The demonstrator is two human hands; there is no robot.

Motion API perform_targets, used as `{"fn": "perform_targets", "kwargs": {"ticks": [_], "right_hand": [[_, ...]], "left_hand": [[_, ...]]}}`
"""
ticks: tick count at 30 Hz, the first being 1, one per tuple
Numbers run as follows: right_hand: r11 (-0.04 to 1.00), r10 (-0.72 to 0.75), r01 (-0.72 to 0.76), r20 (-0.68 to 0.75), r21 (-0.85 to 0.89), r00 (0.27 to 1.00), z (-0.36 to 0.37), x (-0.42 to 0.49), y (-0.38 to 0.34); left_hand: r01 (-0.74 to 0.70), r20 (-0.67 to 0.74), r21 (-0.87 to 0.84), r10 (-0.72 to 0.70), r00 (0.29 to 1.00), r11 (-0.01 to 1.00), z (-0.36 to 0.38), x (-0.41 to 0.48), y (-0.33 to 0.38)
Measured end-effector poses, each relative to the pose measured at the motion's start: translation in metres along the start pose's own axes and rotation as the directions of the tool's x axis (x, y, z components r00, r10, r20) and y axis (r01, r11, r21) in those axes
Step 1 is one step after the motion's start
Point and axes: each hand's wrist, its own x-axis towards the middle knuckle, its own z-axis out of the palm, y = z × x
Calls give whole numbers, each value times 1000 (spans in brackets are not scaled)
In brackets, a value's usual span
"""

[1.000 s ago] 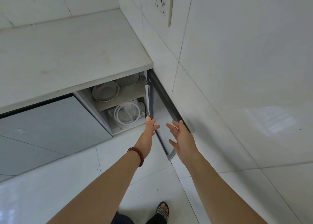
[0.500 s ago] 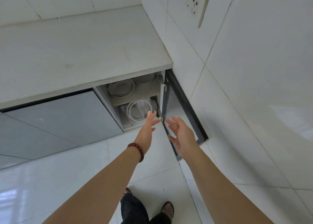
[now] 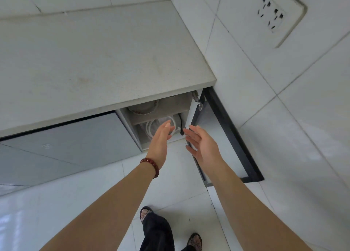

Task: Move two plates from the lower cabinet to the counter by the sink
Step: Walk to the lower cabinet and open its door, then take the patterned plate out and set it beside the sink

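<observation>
The lower cabinet (image 3: 130,125) stands open under the pale counter (image 3: 94,61). A white plate with a red-patterned rim (image 3: 144,109) lies on its upper shelf, half hidden by the counter edge. A second dish behind it is almost fully hidden. My left hand (image 3: 161,138), red bead bracelet at the wrist, reaches toward the cabinet mouth with fingers apart and holds nothing. My right hand (image 3: 200,144) is beside it, palm open and empty, in front of the open door (image 3: 223,137).
A round white-rimmed item wrapped in clear plastic (image 3: 153,126) sits on the lower shelf. The dark-framed door swings out to the right against the tiled wall. A wall socket (image 3: 272,17) is above. My feet in sandals (image 3: 145,212) stand on the glossy floor.
Both hands have moved forward to the cabinet opening. My head has come closer and over the counter, so the counter edge now hides more of the upper shelf.
</observation>
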Motion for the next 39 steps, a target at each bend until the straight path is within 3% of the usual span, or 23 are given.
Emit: {"fn": "perform_targets", "kwargs": {"ticks": [7,22,39], "right_hand": [[999,30,-31,34,25,999,42,44,-4],[998,41,-45,119,35,992,66,217,60],[991,-128,115,226,70,966,84,399,169]], "left_hand": [[-66,-13,86,67,998,994,-38,44,6],[-87,-109,-44,82,991,995,-55,187,-82],[-246,-278,-209,183,943,947,-87,328,-211]]}}
